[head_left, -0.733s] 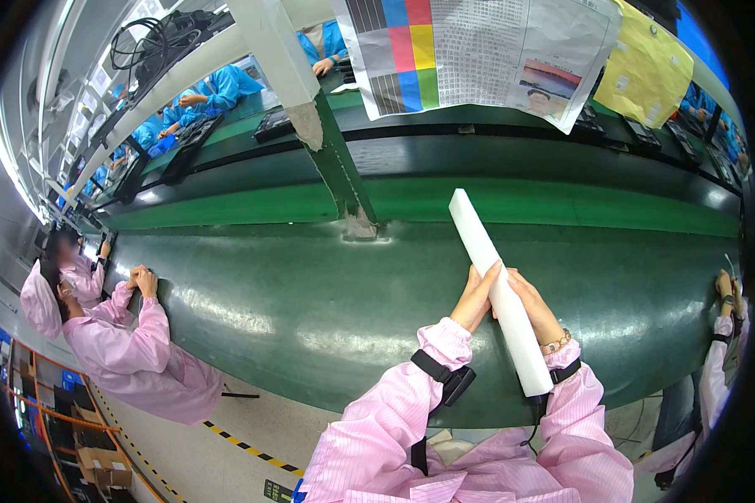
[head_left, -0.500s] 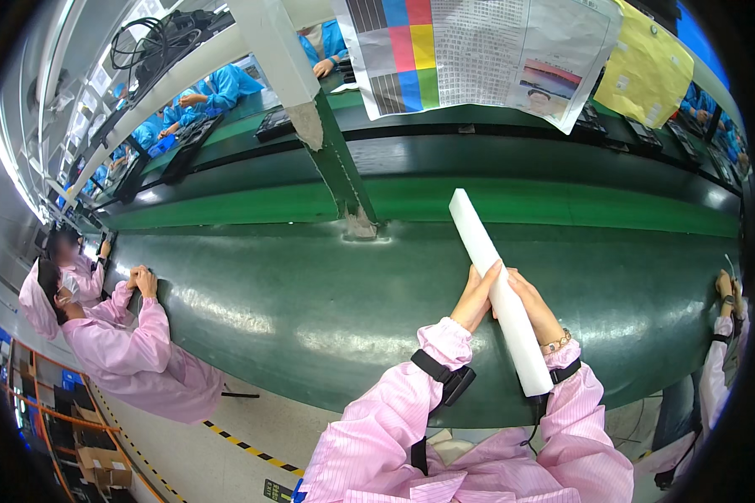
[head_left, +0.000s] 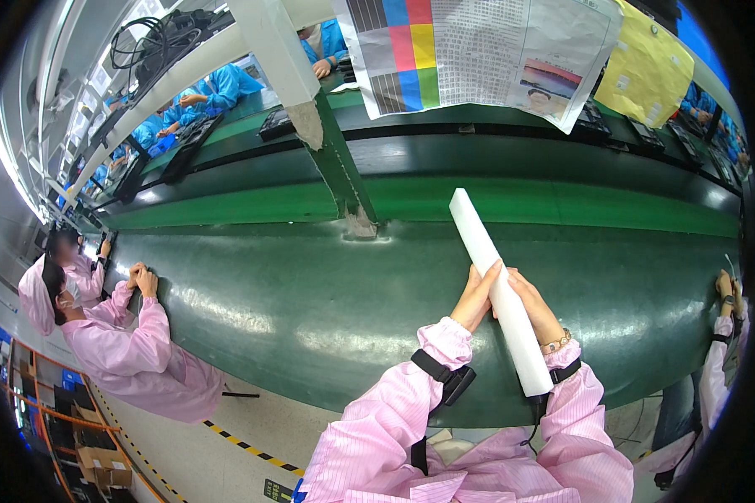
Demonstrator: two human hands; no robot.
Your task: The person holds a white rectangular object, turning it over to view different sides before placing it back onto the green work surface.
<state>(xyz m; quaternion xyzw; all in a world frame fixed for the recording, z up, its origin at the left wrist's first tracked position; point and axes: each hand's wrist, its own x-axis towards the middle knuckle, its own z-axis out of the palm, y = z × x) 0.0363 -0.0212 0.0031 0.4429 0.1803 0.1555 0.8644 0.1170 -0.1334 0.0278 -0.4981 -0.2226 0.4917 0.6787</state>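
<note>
A long white bar, foam-like with square edges, slants over the green worktop. Its far end points up and to the left, and its near end comes close to my body. Around its middle, my left hand closes on the left side and my right hand on the right. Some of my fingers are hidden beneath the bar. Both wrists wear black straps, and a bracelet circles the right one.
A green post rises from the worktop's far side. Printed sheets and a yellow sheet hang above. A person in pink sits at the left; another person's hand rests at the right edge. Blue-sleeved people work beyond.
My hands and the white bar have kept their place. The nearer person at the left has tilted their head slightly.
</note>
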